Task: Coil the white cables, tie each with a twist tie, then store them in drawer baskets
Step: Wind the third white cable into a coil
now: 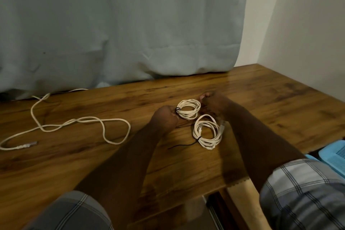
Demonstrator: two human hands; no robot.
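A small white cable coil (189, 108) lies on the wooden table (93, 155) between my hands. My left hand (165, 117) pinches the black twist tie (178, 109) wrapped round the coil's left side. My right hand (212, 105) grips the coil's right side. A second white coil (207, 132) lies just in front, bound by a black tie (198, 139) whose long tail trails left. A third white cable (78, 123) sprawls uncoiled across the left of the table, its plug (28, 144) near the left edge.
A light blue curtain (121, 24) hangs along the table's back edge. Blue perforated baskets (334, 155) show below the table's right front corner. A white wall (308, 24) stands at the right.
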